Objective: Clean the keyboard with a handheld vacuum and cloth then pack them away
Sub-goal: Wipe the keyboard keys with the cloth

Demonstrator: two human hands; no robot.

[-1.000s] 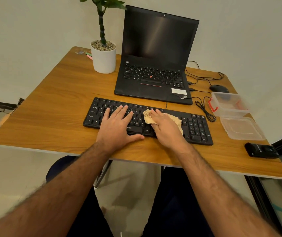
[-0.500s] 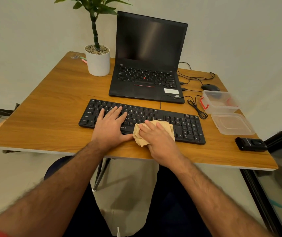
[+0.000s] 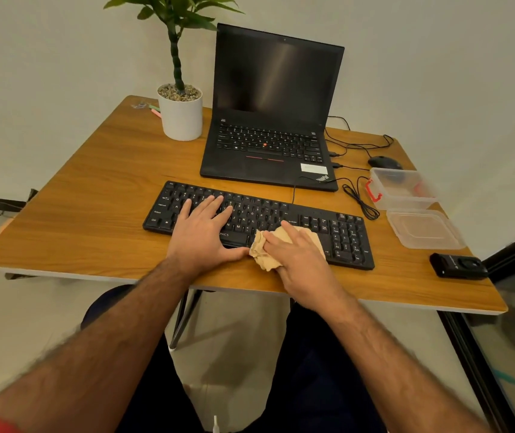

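A black keyboard [image 3: 312, 225] lies across the wooden desk [image 3: 93, 214] in front of me. My left hand [image 3: 201, 234] rests flat on its left half, fingers straight over the keys. My right hand [image 3: 296, 260] presses a crumpled tan cloth [image 3: 264, 256] onto the keyboard's lower middle, fingers spread flat on top of the cloth. Part of the cloth hangs over the keyboard's front edge. A small black handheld vacuum [image 3: 457, 266] lies at the desk's right front, away from both hands.
An open black laptop [image 3: 268, 145] stands behind the keyboard, with a potted plant [image 3: 181, 110] to its left. A clear plastic box [image 3: 403, 189], its lid [image 3: 423, 229], a black mouse [image 3: 384, 162] and cables [image 3: 359, 201] sit at the right. Desk edge runs near my wrists.
My right hand has dragged the cloth from the upper keys down to the keyboard's front edge, then slightly rightward. My left hand stays flat on the left half.
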